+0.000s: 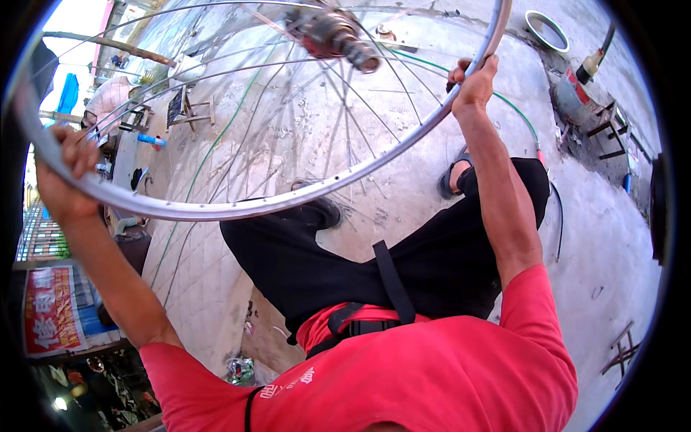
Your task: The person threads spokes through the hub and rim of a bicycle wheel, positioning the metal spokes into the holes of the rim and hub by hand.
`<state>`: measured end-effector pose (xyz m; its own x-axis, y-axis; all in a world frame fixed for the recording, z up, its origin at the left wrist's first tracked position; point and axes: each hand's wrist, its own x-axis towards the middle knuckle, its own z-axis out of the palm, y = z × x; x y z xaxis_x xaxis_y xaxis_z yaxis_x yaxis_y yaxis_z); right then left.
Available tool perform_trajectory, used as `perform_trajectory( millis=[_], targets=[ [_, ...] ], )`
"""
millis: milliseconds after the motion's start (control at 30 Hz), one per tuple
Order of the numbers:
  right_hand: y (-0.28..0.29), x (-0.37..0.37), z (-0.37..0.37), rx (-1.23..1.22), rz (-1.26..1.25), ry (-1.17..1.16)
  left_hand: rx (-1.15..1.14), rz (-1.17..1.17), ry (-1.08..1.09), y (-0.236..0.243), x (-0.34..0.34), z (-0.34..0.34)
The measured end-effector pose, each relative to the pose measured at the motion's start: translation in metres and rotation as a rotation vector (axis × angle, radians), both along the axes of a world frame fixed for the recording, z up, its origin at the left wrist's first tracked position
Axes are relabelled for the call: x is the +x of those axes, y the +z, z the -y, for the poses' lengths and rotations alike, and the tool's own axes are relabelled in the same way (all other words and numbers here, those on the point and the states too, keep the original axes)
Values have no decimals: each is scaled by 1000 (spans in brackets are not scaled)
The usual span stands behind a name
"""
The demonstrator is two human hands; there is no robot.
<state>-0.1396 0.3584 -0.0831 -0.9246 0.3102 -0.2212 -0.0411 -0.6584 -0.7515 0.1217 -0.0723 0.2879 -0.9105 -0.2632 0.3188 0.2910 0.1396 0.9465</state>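
While we hold the spoked wheel (327,36) toward eleven o'clock, our left grip (68,173) clamps its rim (245,210) near nine, our right grip (476,85) near one-thirty; we should squeeze evenly, clear of the spokes (360,103).

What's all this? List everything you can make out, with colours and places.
Spoked wheel: one, silver, in both hands.
Hub: one, dark and reddish, wheel's centre.
Hose: at least one, green, on ground.
Basin: one, white, upper right.
Bucket: one, pale and red, right.
Low frame: one, dark, lower right.
Low stand: one, dark, upper left.
Cylinder: one, blue, left.
Banner: one, mostly red, lower left.
Pole: one, brown, upper left.
Clutter: uncountable, mixed colours, left.
Footwear: two, dark, on the feet.
Trousers: one pair, black, centre.
Shirt: one, red, bottom.
Left hand: one, bare, around wheel's left.
Right hand: one, bare, around wheel's right.
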Motion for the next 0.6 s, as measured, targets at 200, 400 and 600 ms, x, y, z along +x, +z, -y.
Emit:
perform_trajectory(
  millis=[200, 400, 600],
  targets=[
    [4, -12, -9, -53, -166, 10, 385, -44, -62, -40, 6, 15],
    [50, 16, -15, 214, -227, -27, 207, -61, -152, -44, 28, 41],
    [69, 24, -57, 303, -438, -33, 201, -111, -308, -55, 31, 30]
  ],
)
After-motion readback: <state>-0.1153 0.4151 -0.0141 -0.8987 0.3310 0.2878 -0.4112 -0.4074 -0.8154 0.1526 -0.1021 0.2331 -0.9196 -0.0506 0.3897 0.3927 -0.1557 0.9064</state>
